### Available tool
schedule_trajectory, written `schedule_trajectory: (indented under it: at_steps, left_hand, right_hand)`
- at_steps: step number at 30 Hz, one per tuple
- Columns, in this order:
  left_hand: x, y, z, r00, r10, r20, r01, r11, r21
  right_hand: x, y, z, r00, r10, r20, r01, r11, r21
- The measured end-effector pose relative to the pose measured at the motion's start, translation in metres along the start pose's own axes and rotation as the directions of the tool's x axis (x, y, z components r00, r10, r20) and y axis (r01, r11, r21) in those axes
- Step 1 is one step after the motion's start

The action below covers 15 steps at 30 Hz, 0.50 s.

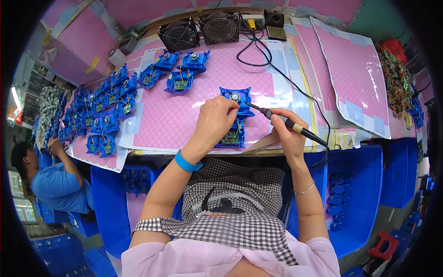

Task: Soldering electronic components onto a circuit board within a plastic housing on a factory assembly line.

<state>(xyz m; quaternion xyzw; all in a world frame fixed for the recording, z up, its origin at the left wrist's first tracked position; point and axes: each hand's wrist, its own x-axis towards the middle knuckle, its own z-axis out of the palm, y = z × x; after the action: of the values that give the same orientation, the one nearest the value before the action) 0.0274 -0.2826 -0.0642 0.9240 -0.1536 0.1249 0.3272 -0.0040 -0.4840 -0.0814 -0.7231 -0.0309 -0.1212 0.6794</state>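
Note:
My right hand grips a soldering iron like a pen, its tip pointing left at the blue plastic housing in front of me. A round component sits in this upper housing part. Closer to me is a second blue housing part with a green circuit board, partly covered by my left hand. My left hand rests over the left side of the pair, thumb and fingers pinched together near the iron's tip. Whatever lies between those fingers is too small to make out.
Many blue housings with boards and wires crowd the table's left. Two black fans and an iron stand line the back; a black cord runs down the right. Blue bins flank my lap. A person works at far left.

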Motion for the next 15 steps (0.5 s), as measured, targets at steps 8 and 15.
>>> schedule_trajectory:
  at_steps: [8,15]
  left_hand:
    - [-0.0001,-0.0023,0.0019,1.0,0.002,-0.011,-0.002,1.0,0.005]
    - [-0.0001,-0.0022,0.0039,0.999,0.011,-0.033,-0.011,1.0,0.009]
  right_hand:
    - [-0.0004,0.0019,-0.0013,1.0,-0.017,-0.004,0.017,1.0,-0.025]
    - [0.0001,0.0035,-0.0025,0.998,0.007,0.057,-0.004,0.999,-0.053]
